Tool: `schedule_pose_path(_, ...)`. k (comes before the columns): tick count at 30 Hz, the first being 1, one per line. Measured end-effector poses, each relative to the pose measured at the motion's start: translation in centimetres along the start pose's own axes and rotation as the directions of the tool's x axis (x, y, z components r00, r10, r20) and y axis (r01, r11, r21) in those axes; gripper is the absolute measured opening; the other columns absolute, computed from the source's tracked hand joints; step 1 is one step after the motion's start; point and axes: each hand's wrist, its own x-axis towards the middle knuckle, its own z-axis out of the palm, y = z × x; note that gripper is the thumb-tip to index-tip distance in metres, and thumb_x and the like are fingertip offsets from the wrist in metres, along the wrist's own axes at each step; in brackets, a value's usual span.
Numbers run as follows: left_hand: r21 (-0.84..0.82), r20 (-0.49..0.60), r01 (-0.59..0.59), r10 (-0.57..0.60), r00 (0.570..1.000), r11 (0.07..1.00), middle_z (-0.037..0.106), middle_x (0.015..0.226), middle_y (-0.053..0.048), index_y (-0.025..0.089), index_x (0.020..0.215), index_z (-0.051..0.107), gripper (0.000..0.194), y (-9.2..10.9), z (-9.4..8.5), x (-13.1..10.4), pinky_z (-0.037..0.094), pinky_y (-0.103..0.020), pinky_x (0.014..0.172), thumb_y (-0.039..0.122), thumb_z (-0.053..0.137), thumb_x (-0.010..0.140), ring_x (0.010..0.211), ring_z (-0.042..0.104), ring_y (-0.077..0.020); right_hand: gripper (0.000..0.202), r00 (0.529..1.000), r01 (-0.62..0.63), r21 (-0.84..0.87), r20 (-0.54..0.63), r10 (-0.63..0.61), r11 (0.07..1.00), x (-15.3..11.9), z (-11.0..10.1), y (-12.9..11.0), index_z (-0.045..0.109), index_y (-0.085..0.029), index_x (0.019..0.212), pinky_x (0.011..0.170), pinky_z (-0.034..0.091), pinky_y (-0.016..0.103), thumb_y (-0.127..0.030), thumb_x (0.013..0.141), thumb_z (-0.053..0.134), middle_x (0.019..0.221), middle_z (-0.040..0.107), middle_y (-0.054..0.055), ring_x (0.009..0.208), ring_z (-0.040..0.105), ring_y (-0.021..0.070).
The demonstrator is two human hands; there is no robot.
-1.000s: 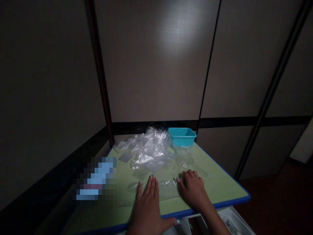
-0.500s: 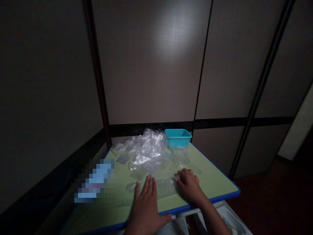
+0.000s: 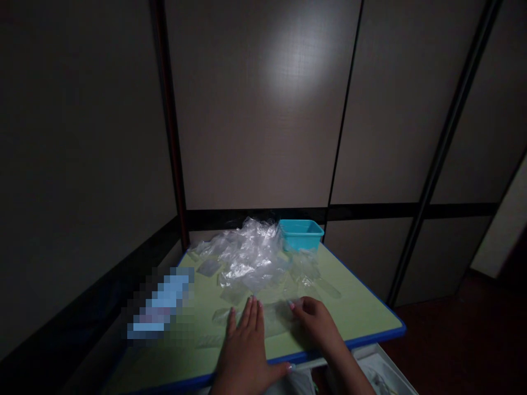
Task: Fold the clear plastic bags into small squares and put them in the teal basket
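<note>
A clear plastic bag (image 3: 274, 318) lies flat near the front of the green table (image 3: 362, 307). My left hand (image 3: 247, 345) rests on it with fingers stretched out and the thumb apart. At the bag's right end, my right hand (image 3: 313, 318) pinches its edge between thumb and fingertips. Just beyond the hands sits a loose heap of crumpled clear plastic bags (image 3: 251, 258). More thin clear plastic (image 3: 305, 269) is spread to the right of that heap.
A turquoise plastic basket (image 3: 302, 236) stands at the table's back right corner. At the left edge is a blurred-out bluish object (image 3: 160, 304). Below the front edge, an open white drawer (image 3: 382, 367) holds pale items. Panelled wardrobe doors (image 3: 263, 109) rise behind the table.
My right hand has shifted slightly left and its fingers have turned from a curled grip to a pinch at the bag's edge. My left hand stays in place.
</note>
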Motion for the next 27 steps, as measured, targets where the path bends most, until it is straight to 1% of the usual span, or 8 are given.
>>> schedule_pose_path(4, -0.003, 0.014, 0.008, -0.008, 1.0, 1.0, 0.002, 0.153, -0.011, 0.012, 0.147, 0.011, 0.117, 0.2, -0.3, 0.0, -0.013, -0.05, 0.11, 0.086, 0.043, 0.062, 0.141, -0.005, -0.0264, 0.028, 0.999, -0.033, -0.034, -0.04, 0.032, 0.999, 0.0, 0.4, 0.3, 0.058, -0.016, 0.111, 0.075, 0.053, 0.037, -0.036, 0.091, 0.056, 0.108, 0.061, 0.005, 0.088, 0.062, 0.0186)
schedule_pose_path(8, 0.005, 0.024, 0.014, -0.014, 1.0, 1.0, 0.0, 0.153, -0.01, 0.012, 0.147, 0.011, 0.118, 0.2, -0.4, 0.0, -0.011, -0.05, 0.111, 0.086, 0.043, 0.061, 0.141, -0.006, -0.0271, 0.028, 0.996, -0.051, -0.048, -0.076, 0.047, 0.998, 0.3, 0.4, -0.1, 0.058, -0.017, 0.11, 0.075, 0.052, 0.037, -0.036, 0.091, 0.055, 0.107, 0.061, 0.005, 0.087, 0.062, 0.018)
schedule_pose_path(13, -0.005, 0.021, 0.017, -0.017, 1.0, 1.0, 0.0, 0.153, -0.012, 0.01, 0.147, 0.009, 0.12, 0.3, -0.4, 0.0, -0.007, -0.05, 0.112, 0.086, 0.042, 0.062, 0.141, -0.006, -0.0273, 0.029, 0.994, -0.042, -0.012, -0.097, 0.041, 0.999, 1.1, 0.1, -1.3, 0.058, -0.017, 0.112, 0.077, 0.052, 0.038, -0.036, 0.091, 0.055, 0.11, 0.06, 0.005, 0.09, 0.061, 0.0192)
schedule_pose_path(17, 0.003, 0.05, 0.03, -0.03, 0.998, 1.0, 0.0, 0.153, -0.012, 0.008, 0.147, 0.01, 0.121, 0.5, -0.6, -0.1, -0.006, -0.05, 0.112, 0.086, 0.044, 0.061, 0.141, -0.008, -0.0283, 0.029, 0.996, -0.015, 0.044, -0.082, 0.019, 0.999, 1.7, 0.4, -2.1, 0.057, -0.017, 0.112, 0.075, 0.053, 0.038, -0.036, 0.091, 0.056, 0.11, 0.06, 0.005, 0.089, 0.062, 0.019)
schedule_pose_path(22, 0.016, 0.065, 0.039, -0.04, 0.997, 0.999, 0.001, 0.153, -0.012, 0.009, 0.147, 0.015, 0.118, 0.8, -1.1, 0.0, -0.008, -0.052, 0.112, 0.084, 0.045, 0.062, 0.14, -0.009, -0.0293, 0.029, 0.998, 0.049, 0.103, -0.051, -0.044, 0.993, 2.2, 1.5, -3.5, 0.057, -0.017, 0.113, 0.075, 0.053, 0.038, -0.036, 0.091, 0.055, 0.109, 0.061, 0.006, 0.088, 0.062, 0.0184)
schedule_pose_path(25, 0.001, 0.054, 0.024, -0.024, 0.998, 1.0, 0.002, 0.153, -0.013, 0.01, 0.147, 0.018, 0.116, 0.8, -1.1, 0.0, -0.009, -0.052, 0.111, 0.083, 0.046, 0.062, 0.141, -0.006, -0.0297, 0.029, 0.992, 0.12, 0.114, -0.042, -0.116, 0.986, 2.4, 2.3, -5.0, 0.057, -0.017, 0.113, 0.075, 0.053, 0.038, -0.036, 0.091, 0.055, 0.109, 0.061, 0.005, 0.089, 0.062, 0.0186)
schedule_pose_path(27, -0.026, 0.047, 0.029, -0.028, 0.999, 0.999, 0.003, 0.153, -0.014, 0.009, 0.147, 0.016, 0.117, 0.8, -1.0, 0.0, -0.009, -0.051, 0.111, 0.081, 0.048, 0.062, 0.141, -0.004, -0.0296, 0.029, 0.984, 0.18, 0.113, -0.036, -0.177, 0.977, 2.5, 2.8, -6.2, 0.057, -0.016, 0.112, 0.075, 0.053, 0.037, -0.036, 0.091, 0.055, 0.108, 0.061, 0.005, 0.088, 0.062, 0.0185)
